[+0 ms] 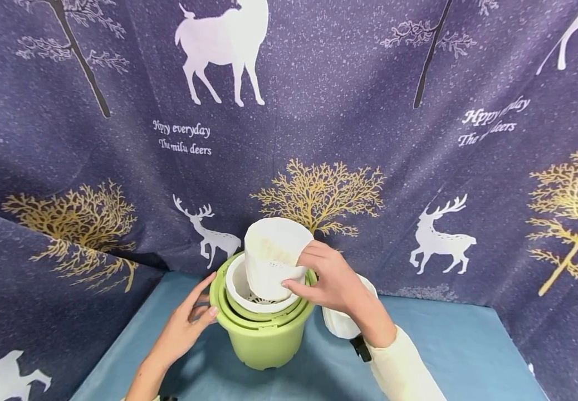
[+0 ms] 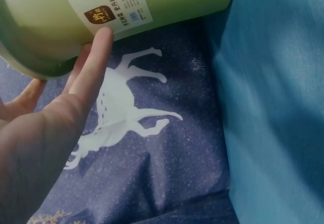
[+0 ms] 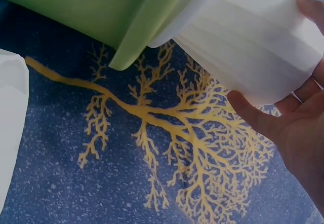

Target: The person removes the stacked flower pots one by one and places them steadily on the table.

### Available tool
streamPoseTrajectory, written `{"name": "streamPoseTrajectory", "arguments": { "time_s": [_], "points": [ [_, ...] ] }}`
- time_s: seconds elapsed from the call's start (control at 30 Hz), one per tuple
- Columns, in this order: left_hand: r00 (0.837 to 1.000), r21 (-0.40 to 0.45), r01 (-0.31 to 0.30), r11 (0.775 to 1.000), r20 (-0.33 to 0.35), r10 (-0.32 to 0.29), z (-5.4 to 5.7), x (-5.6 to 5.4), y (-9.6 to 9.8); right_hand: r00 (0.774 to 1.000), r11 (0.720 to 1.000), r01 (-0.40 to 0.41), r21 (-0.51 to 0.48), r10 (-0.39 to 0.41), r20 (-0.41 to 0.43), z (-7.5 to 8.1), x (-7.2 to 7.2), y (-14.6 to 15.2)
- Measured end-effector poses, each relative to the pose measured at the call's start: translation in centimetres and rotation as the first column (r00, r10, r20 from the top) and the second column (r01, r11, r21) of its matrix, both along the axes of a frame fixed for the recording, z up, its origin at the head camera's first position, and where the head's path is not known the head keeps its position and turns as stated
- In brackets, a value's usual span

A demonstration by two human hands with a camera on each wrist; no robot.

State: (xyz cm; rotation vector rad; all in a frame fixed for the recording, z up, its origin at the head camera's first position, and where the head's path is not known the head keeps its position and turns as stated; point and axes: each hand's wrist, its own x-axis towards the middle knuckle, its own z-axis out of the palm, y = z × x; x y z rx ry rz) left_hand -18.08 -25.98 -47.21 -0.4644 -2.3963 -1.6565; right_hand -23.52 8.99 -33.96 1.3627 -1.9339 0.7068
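Note:
A green flower pot [image 1: 268, 342] stands upright with another green rim nested inside it. Within that sits a white pot [image 1: 232, 287] with a slotted bottom. My right hand [image 1: 331, 278] grips a second white pot [image 1: 275, 245] by its side, thumb in front. That pot is tilted, its lower end inside the nested white pot's mouth. In the right wrist view, my fingers [image 3: 248, 112] lie against its faceted wall. My left hand [image 1: 189, 320] touches the green pot's left side at the rim, its fingers fairly straight. A label [image 2: 111, 6] on the green pot shows beside them.
Another white pot [image 1: 340, 323] is on the blue cloth-covered surface [image 1: 434, 345] to the right, partly hidden by my right forearm. A dark blue curtain [image 1: 319, 128] printed with deer and trees hangs close behind the pots.

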Motion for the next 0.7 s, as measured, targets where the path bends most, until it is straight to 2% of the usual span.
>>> {"name": "streamPoseTrajectory", "arguments": {
  "time_s": [0.5, 0.7],
  "points": [
    [0.998, 0.077, 0.053, 0.996, 0.025, -0.055, -0.2, -0.1, 0.1, 0.999, 0.996, -0.039, -0.081, 0.040, 0.016, 1.1, 0.7, 1.0],
    [0.997, 0.102, 0.066, 0.993, 0.027, -0.069, -0.2, 0.0, 0.0, 0.998, 0.993, -0.055, -0.101, 0.053, -0.019, 1.4, 0.9, 1.4]
  ]
}}
